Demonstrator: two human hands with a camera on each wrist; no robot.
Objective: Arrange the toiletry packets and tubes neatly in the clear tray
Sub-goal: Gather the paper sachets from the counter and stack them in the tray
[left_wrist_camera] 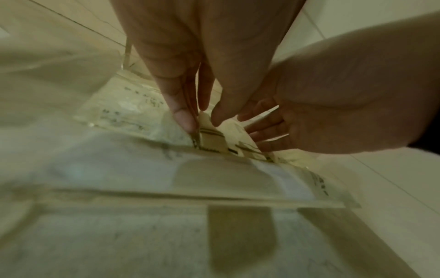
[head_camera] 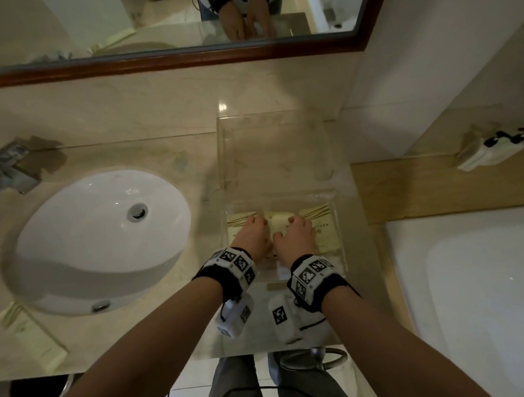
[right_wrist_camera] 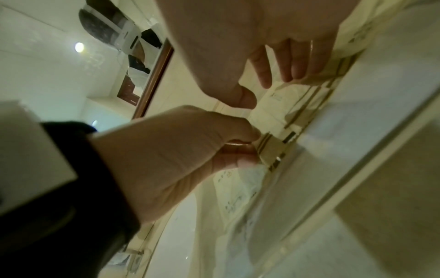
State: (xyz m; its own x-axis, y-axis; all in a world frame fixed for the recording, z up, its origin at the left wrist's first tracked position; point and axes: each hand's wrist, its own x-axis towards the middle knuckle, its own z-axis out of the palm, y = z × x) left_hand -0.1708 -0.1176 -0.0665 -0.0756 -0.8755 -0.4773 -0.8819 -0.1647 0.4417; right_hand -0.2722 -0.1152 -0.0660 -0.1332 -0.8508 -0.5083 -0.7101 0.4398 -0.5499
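A clear tray (head_camera: 222,154) stands on the marble counter to the right of the sink. Several cream packets (head_camera: 322,228) with gold stripes lie flat in its near part. Both hands are down inside the tray, side by side. My left hand (head_camera: 253,232) pinches the striped end of a small packet (left_wrist_camera: 212,138) between thumb and finger; the right wrist view shows the same pinch (right_wrist_camera: 269,148). My right hand (head_camera: 296,233) rests its straight fingers (right_wrist_camera: 300,69) on the packets beside it, with nothing clasped. The hands cover the packets' middle.
A white oval sink (head_camera: 103,239) and a faucet (head_camera: 10,169) are to the left. One more cream packet (head_camera: 32,332) lies on the counter at the near left. A bathtub (head_camera: 475,297) is on the right, and a white box (head_camera: 485,151) sits on the wooden ledge.
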